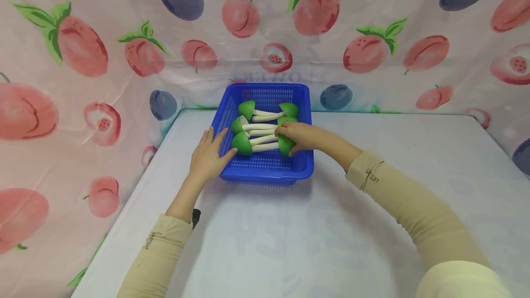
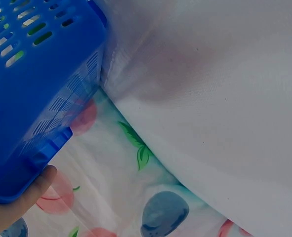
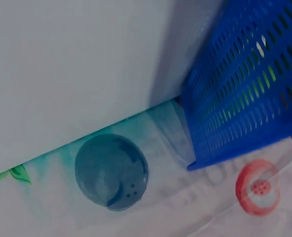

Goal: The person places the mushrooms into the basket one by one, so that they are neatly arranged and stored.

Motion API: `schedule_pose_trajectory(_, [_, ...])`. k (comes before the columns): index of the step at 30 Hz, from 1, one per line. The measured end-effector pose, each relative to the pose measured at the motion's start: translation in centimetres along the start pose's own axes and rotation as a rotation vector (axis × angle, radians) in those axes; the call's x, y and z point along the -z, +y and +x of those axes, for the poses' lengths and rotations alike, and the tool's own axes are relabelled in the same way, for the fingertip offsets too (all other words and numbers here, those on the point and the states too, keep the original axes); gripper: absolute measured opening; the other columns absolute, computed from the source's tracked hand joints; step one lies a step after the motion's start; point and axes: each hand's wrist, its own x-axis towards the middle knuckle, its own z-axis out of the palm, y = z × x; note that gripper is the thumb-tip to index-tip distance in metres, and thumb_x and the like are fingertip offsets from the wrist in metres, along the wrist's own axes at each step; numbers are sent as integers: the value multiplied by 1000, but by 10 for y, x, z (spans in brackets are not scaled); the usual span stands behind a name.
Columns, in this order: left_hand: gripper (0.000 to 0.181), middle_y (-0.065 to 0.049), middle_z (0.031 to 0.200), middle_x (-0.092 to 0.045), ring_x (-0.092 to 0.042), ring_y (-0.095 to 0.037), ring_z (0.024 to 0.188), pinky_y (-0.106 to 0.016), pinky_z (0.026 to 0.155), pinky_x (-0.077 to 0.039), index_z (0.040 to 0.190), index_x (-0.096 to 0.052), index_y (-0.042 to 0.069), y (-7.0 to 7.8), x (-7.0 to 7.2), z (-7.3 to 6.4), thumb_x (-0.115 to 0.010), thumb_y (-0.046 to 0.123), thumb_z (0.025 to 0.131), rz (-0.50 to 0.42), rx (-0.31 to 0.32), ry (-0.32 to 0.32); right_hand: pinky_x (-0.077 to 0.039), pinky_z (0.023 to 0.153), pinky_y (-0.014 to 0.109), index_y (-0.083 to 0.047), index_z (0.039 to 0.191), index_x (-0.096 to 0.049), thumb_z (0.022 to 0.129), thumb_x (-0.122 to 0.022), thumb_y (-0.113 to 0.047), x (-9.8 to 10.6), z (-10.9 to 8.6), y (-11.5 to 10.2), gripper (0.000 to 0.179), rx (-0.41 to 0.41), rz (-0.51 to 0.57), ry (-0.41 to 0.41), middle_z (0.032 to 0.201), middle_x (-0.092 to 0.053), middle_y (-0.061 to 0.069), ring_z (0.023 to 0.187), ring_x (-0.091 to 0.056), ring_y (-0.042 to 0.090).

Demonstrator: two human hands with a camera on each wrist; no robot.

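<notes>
Several toy mushrooms (image 1: 265, 140) with green caps and white stems lie sideways in a blue plastic basket (image 1: 265, 179), caps toward both side walls. My right hand (image 1: 304, 136) reaches over the basket's right rim and grips the green cap of a mushroom (image 1: 285, 145) at the front right, thumb on the near side. My left hand (image 1: 207, 157) rests on the left rim, fingers spread and fairly straight, the thumb reaching inside. In the left wrist view, a finger (image 2: 37, 187) lies along the basket's rim. The right wrist view shows the basket's slotted side wall (image 3: 244, 89).
The basket stands near the back edge of a white-covered table (image 1: 331, 243). Behind it and to the left hangs a pink cloth (image 1: 248, 54) printed with peaches and plums.
</notes>
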Motion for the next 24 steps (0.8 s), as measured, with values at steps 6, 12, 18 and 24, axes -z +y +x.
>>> schedule_pose_trajectory(6, [69,-25,156,-10,-7,-40,145,-63,110,-21,150,-26,13,1,0,0,-46,49,94,3,-7,4,-48,97,41,0,122,-51,71,-82,-12,-8,6,1,60,-49,-13,33,119,-56,16,110,-58,31])
schedule_pose_trajectory(12, [69,-25,156,-10,-6,-40,145,-63,110,-20,150,-26,14,2,-1,-1,-46,49,94,-5,5,0,-51,90,44,-4,118,-53,72,-81,-15,-16,9,-4,55,-97,-39,-12,117,-53,15,105,-60,32])
schedule_pose_trajectory(18, [69,-25,156,-10,-6,-40,145,-63,110,-20,150,-25,14,2,-2,-1,-46,49,94,-7,1,-3,-52,83,42,-7,127,-51,74,-80,-30,-22,10,-6,64,-121,-16,34,120,-50,14,102,-58,27])
schedule_pose_trajectory(24, [69,-26,155,-11,-8,-41,145,-62,111,-20,149,-26,12,0,-1,-1,-47,48,94,-2,-4,8,-51,86,45,-10,130,-50,76,-78,-35,-24,13,-6,66,-114,24,83,120,-53,14,105,-55,28])
